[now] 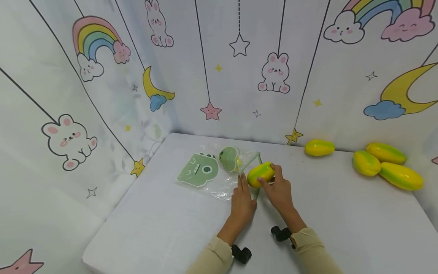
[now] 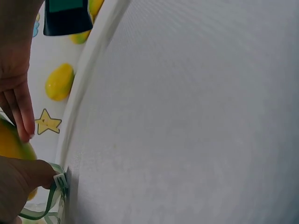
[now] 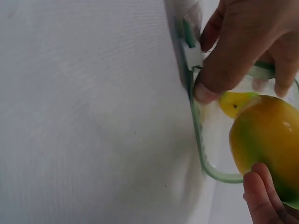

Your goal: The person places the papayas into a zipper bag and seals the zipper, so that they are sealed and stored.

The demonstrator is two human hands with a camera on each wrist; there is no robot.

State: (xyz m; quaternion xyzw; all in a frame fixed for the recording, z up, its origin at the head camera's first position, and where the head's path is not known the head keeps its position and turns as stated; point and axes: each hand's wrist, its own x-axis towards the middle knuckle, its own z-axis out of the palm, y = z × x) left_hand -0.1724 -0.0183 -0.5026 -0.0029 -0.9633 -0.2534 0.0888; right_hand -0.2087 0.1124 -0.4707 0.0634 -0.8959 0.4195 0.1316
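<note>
One yellow-green fruit (image 1: 258, 176), gripped by right hand (image 1: 280, 192); one clear, green-rimmed bag (image 1: 195, 171), pinched by left hand (image 1: 243, 202); four fruits (image 1: 367, 163) at right

White table (image 1: 143, 224), clear pouch (image 1: 200, 171), yellow-green fruits (image 1: 401, 176)

Behind and left of a white, flat table (image 1: 143, 224) hung white fabric (image 1: 184, 45) printed with cartoons: at the left a pastel-banded rainbow (image 1: 97, 30) ending in clouds, a small yellow crescent moon (image 1: 148, 84) touching a blue cloud (image 1: 157, 102), and a seated white rabbit (image 1: 71, 139) with pink ears. Farther right came a smiling pink star (image 1: 210, 111), a winking white rabbit (image 1: 273, 74) on a black string, and a larger yellow crescent moon (image 1: 398, 91) cut by the frame. Faint grey leaf-like marks (image 1: 137, 142), rather blurred, seemed to be printed near the fabric's corner.
</note>
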